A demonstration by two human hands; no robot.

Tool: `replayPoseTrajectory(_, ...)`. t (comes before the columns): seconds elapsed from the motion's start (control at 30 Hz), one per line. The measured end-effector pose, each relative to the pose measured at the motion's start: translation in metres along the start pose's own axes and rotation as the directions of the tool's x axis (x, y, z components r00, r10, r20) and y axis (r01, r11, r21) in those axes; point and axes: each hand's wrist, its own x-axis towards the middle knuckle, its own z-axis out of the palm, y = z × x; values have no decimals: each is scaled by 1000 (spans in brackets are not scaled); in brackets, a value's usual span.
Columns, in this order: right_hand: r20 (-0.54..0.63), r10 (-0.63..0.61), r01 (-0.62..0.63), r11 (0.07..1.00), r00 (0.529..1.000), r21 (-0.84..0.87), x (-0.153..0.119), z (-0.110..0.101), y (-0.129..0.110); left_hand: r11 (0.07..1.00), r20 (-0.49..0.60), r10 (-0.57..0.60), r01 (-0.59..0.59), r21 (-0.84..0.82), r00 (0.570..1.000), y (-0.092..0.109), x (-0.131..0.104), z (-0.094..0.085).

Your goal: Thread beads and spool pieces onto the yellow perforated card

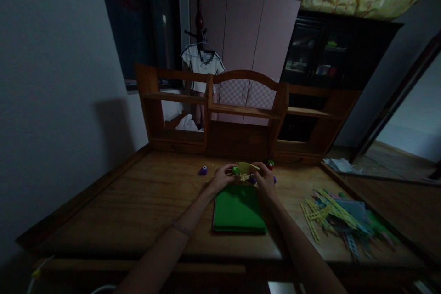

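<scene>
My left hand [223,178] is closed around a small green craft paper punch [236,171], just past the back edge of a green book-like pad [239,211]. My right hand [264,178] pinches the right end of a yellow paper piece [246,166], whose left end reaches the green punch. Beneath the paper lies a little heap of pale yellow bits [244,177]. A purple object [252,178] sits beside my right fingers, partly covered by them. Another purple punch with an eye-like spot [203,171] stands left of my left hand. Behind my right hand is a red and green one [270,164].
On the right of the wooden desk [155,202] lies a pile of yellow, blue and green paper strips [332,213] with punched holes. A wooden shelf unit [241,112] rises along the back edge. Some papers [339,165] rest beyond the right rim.
</scene>
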Motion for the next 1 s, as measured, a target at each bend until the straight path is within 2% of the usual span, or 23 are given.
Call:
replayPoseTrajectory(0.6,55,13,-9,997,998,-72,1,3,4,987,-23,63,-59,151,998,1,-3,-1)
replayPoseTrajectory(0.77,64,36,-35,999,997,-30,2,4,9,996,-53,33,-29,88,998,3,-1,0)
replayPoseTrajectory(1.0,77,153,-159,984,985,80,1,10,13,999,-99,-43,42,-10,994,8,-2,1)
